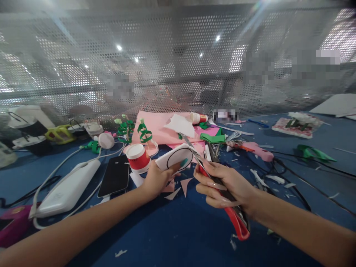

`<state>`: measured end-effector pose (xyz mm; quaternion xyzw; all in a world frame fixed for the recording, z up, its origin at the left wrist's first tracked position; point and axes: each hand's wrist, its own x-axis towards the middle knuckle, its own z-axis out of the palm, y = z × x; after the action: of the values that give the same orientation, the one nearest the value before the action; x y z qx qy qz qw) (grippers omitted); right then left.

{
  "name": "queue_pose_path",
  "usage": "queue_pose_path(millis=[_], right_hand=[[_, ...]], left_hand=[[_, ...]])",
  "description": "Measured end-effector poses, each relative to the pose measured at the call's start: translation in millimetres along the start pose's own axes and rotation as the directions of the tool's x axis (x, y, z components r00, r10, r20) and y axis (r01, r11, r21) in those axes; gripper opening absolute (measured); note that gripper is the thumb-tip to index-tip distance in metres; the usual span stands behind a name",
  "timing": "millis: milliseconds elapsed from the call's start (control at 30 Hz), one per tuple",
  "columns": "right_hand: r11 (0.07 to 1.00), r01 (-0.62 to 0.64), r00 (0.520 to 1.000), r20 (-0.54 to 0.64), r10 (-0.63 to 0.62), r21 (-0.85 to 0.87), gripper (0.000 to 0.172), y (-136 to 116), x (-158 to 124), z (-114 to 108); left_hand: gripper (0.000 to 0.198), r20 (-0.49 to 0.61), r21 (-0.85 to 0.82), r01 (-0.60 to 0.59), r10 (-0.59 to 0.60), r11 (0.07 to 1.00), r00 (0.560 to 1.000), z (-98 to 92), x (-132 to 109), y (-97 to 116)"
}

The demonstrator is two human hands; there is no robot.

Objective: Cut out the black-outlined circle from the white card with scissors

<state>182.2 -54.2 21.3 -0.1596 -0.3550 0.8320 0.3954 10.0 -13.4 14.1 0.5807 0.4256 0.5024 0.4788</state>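
Note:
My left hand (157, 178) pinches a white paper piece (174, 156) with a black circle drawn on it, held just above the blue table. My right hand (222, 185) is closed round red-handled scissors (236, 218). Their blades (191, 147) reach up to the right edge of the paper piece. Small pink and white scraps (185, 182) lie on the table under both hands.
A red-and-white paper cup (137, 157), a black phone (115, 175) and a white power bank (66, 191) with cables lie left. Pink paper sheets (155, 126), green strips (213, 138), a pink glue gun (254, 148) and black cords (294, 174) lie behind and right. A perforated metal screen (178, 66) backs the table.

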Motion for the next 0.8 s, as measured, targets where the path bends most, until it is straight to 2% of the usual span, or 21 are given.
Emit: queue_pose_path(millis=[367,600,800], right_hand=[[0.999,0.022,0.999,0.031,-0.020,-0.044,0.018,-0.4,-0.6,-0.1],[0.996,0.030,0.999,-0.042,-0.033,-0.083,0.021,-1.3,0.0,3.4],[0.994,0.014,0.998,-0.051,-0.020,-0.109,0.020,1.5,0.3,4.3]], left_hand=[[0.032,0.063,0.073,-0.024,0.020,0.997,0.998,-2.1,-3.5,-2.2],[0.034,0.149,-0.074,0.049,-0.037,0.996,0.988,-3.5,2.2,-1.2],[0.044,0.115,-0.120,0.042,-0.028,0.992,0.993,-6.6,5.1,-5.7]])
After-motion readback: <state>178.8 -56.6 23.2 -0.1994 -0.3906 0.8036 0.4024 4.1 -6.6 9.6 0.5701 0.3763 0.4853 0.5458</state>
